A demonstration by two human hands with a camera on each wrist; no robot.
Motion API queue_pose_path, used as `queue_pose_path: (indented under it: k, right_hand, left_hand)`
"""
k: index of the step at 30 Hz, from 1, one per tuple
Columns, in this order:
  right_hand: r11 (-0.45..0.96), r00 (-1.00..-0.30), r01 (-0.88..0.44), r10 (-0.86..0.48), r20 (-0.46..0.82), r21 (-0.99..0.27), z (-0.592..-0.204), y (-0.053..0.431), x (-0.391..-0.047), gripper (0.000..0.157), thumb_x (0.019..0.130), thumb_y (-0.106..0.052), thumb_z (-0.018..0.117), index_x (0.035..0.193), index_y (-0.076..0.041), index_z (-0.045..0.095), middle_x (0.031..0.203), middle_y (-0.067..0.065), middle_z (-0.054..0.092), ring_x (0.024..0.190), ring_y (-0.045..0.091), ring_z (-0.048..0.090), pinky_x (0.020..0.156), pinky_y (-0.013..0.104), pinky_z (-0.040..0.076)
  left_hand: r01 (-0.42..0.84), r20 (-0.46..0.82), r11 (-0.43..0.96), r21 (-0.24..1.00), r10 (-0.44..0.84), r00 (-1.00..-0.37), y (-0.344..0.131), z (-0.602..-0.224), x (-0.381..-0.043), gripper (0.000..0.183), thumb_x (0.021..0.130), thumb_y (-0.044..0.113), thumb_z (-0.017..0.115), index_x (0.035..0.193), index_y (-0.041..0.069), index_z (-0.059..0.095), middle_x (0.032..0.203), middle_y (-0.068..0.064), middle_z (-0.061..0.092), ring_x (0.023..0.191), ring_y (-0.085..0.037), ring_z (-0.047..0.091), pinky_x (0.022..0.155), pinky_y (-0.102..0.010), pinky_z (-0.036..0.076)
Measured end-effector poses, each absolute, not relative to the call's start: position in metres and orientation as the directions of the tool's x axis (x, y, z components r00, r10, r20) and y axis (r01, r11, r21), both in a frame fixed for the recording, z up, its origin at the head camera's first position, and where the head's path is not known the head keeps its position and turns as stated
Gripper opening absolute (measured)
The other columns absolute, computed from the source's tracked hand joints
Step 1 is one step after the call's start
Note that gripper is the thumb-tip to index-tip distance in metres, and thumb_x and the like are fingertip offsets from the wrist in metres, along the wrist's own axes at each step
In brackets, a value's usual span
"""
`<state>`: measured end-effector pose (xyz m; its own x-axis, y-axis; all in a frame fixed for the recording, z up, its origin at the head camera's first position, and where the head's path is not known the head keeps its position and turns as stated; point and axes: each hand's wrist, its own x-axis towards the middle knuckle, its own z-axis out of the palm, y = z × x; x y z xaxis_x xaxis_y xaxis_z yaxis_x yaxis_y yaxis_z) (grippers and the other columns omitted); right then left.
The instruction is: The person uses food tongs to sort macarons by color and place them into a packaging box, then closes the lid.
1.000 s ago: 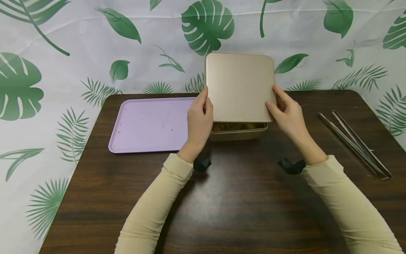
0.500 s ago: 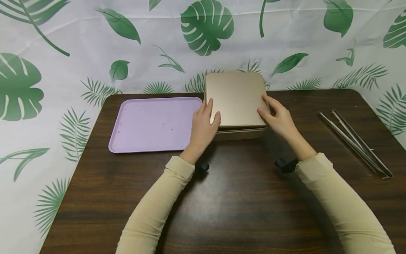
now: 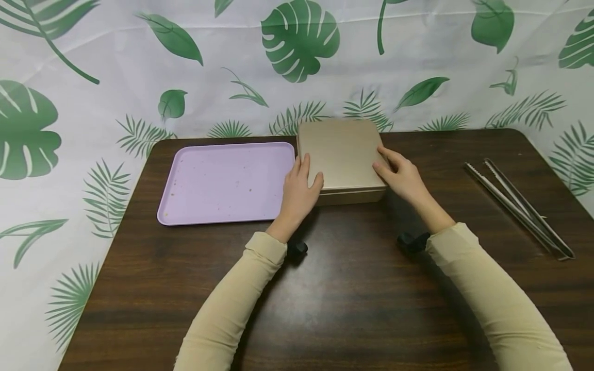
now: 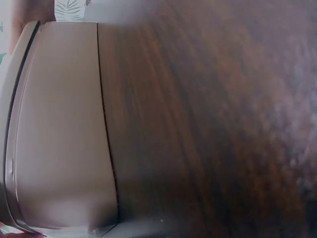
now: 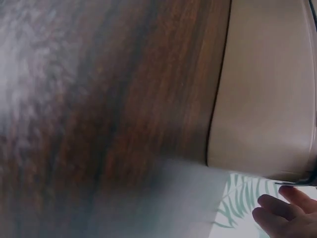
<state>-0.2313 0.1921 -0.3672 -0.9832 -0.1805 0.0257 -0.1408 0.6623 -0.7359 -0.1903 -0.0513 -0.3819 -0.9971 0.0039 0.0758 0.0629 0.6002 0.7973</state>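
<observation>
A square gold tin's lid [image 3: 341, 152] sits low over its box [image 3: 352, 197] at the back middle of the table. My left hand [image 3: 298, 191] holds the lid's left edge, thumb toward the front corner. On the opposite side, my right hand [image 3: 402, 178] holds the lid by its right edge, with the thumb on the top. In the left wrist view, a thin dark line runs between the lid [image 4: 9, 99] and the box wall [image 4: 64, 124]. The right wrist view shows curled fingers [image 5: 277, 213] beside the rim of the box [image 5: 262, 89]. The inside of the tin is hidden.
A lilac tray [image 3: 227, 183] with scattered crumbs lies just left of the tin. Metal tongs [image 3: 520, 208] rest on the right side of the dark wooden table [image 3: 352, 288]. A leaf-patterned cloth [image 3: 218, 67] hangs behind the table.
The lid was held tilted up above the box with its contents partly visible. Both hands have brought it down onto the box, and the opening is covered now.
</observation>
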Motion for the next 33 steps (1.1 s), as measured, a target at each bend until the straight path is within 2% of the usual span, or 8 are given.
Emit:
queue_pose_path:
  k: [12, 20, 24, 28, 33]
  right_hand:
    - [0.662, -0.984, -0.139, -0.174, 0.030, -0.736, -0.371, 0.188, -0.232, 0.058, 0.099, -0.032, 0.050, 0.148, -0.007, 0.034, 0.151, 0.022, 0.033, 0.129, 0.046, 0.043, 0.102, 0.056, 0.041]
    - [0.727, -0.984, -0.172, -0.158, 0.082, -0.665, -0.370, 0.182, -0.238, 0.055, 0.097, -0.028, 0.053, 0.145, -0.004, 0.039, 0.149, 0.024, 0.037, 0.135, 0.042, 0.038, 0.110, 0.054, 0.032]
    - [0.759, -0.983, -0.174, -0.171, 0.065, -0.628, -0.368, 0.179, -0.243, 0.059, 0.096, -0.033, 0.052, 0.146, -0.005, 0.037, 0.154, 0.023, 0.027, 0.139, 0.045, 0.029, 0.112, 0.059, 0.026]
    - [0.802, -0.978, -0.176, -0.209, 0.007, -0.571, -0.369, 0.178, -0.251, 0.065, 0.097, -0.039, 0.047, 0.151, -0.008, 0.027, 0.159, 0.021, 0.014, 0.143, 0.046, 0.018, 0.113, 0.063, 0.019]
    - [0.814, -0.964, -0.210, -0.265, -0.024, -0.542, -0.369, 0.179, -0.260, 0.068, 0.098, -0.038, 0.045, 0.152, -0.006, 0.021, 0.159, 0.023, 0.010, 0.144, 0.046, 0.014, 0.115, 0.061, 0.017]
  left_hand:
    - [0.029, 0.031, 0.592, 0.806, 0.007, -0.999, -0.052, -0.383, -0.191, 0.063, 0.097, 0.032, 0.043, 0.153, 0.011, 0.022, 0.158, -0.018, 0.018, 0.141, -0.040, 0.028, 0.115, -0.051, 0.028]
    - [0.035, 0.045, 0.690, 0.723, 0.003, -0.999, -0.053, -0.379, -0.204, 0.060, 0.097, 0.032, 0.043, 0.151, 0.010, 0.029, 0.158, -0.018, 0.017, 0.130, -0.048, 0.039, 0.106, -0.053, 0.038]
    - [0.041, 0.030, 0.745, 0.665, 0.028, -0.999, -0.055, -0.374, -0.213, 0.058, 0.098, 0.032, 0.039, 0.151, 0.010, 0.029, 0.160, -0.016, 0.014, 0.127, -0.052, 0.041, 0.107, -0.053, 0.037]
    - [0.048, -0.012, 0.784, 0.619, 0.070, -0.998, -0.058, -0.372, -0.220, 0.058, 0.100, 0.033, 0.034, 0.152, 0.011, 0.024, 0.161, -0.013, 0.011, 0.132, -0.050, 0.037, 0.111, -0.052, 0.033]
    - [0.032, -0.054, 0.820, 0.571, 0.076, -0.996, -0.059, -0.370, -0.225, 0.058, 0.100, 0.036, 0.031, 0.153, 0.015, 0.021, 0.162, -0.010, 0.010, 0.129, -0.045, 0.044, 0.106, -0.050, 0.040]
